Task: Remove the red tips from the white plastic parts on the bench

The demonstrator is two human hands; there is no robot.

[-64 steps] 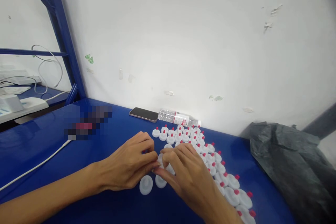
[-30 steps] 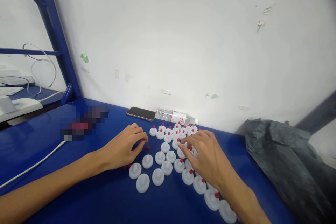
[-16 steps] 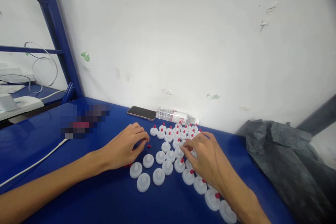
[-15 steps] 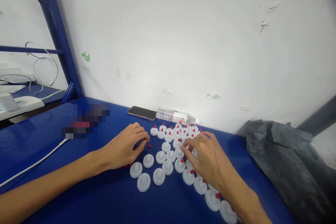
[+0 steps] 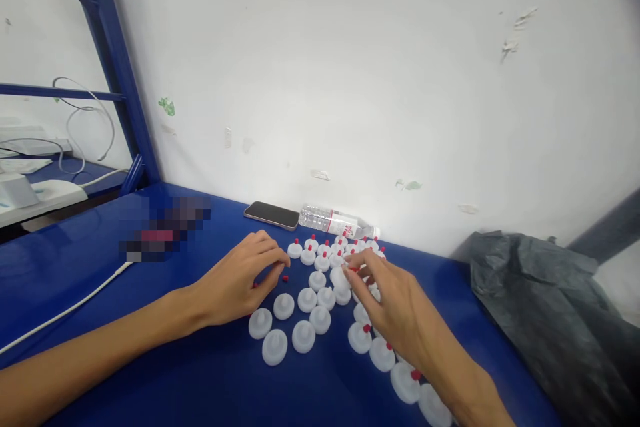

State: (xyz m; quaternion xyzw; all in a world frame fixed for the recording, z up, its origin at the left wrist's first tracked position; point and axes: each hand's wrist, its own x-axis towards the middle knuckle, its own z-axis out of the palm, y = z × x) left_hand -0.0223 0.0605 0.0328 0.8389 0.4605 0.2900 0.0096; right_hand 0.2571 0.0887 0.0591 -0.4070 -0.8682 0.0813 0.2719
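My right hand [image 5: 383, 287] pinches a white round nozzle cap [image 5: 341, 277] with a red tip. The cap is tilted, and its tip is partly covered by my fingers. My left hand [image 5: 255, 273] is curled above the table, thumb and index finger almost together; what they hold, if anything, is hidden. Just below those fingertips a small red tip [image 5: 285, 278] lies loose. Bare white caps without tips, such as the near cap [image 5: 275, 347], sit between my hands. Red-tipped caps [image 5: 359, 338] stand in a band at the back and along my right forearm.
A phone [image 5: 271, 215] and a clear plastic bottle [image 5: 333, 220] lie against the white wall. On the right is a dark plastic bag [image 5: 535, 293]. A white cable [image 5: 70, 307] runs across the blue table [image 5: 200, 380] to a blurred-out object at left.
My right hand has picked up a red-tipped cap from beside its thumb and now holds it tilted over the others. My left hand has stayed almost in place.
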